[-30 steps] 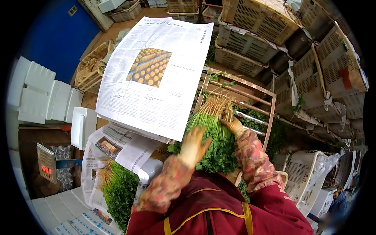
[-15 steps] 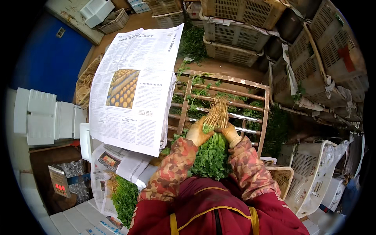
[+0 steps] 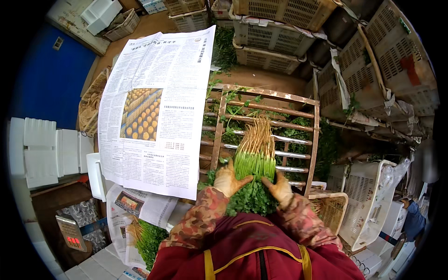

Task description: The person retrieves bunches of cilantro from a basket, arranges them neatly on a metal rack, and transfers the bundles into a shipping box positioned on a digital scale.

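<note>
A bunch of leafy greens [image 3: 255, 163] with pale green stems and long tan roots lies on a rusty metal rack [image 3: 313, 140]. Its roots point away from me, its leaves toward my body. My left hand [image 3: 228, 179], in a stained glove, clasps the bunch's left side, with the thumb across the stems. My right hand [image 3: 280, 188], gloved alike, holds the right side, its thumb also on top. The fingers under the leaves are partly hidden. Left of the rack lies a stack of newspaper sheets [image 3: 182, 140].
Another bunch of greens [image 3: 151, 242] lies on newspaper at the lower left, near a scale with a red display [image 3: 72, 233]. White foam boxes [image 3: 42, 149] stand at left. Plastic crates [image 3: 273, 39] are stacked ahead and right. A blue-sleeved person [image 3: 414, 219] is at the right edge.
My hands have slid from the upper stems toward my body and moved apart, down to where stems meet leaves. The stems and roots now lie more spread out. The view has shifted slightly.
</note>
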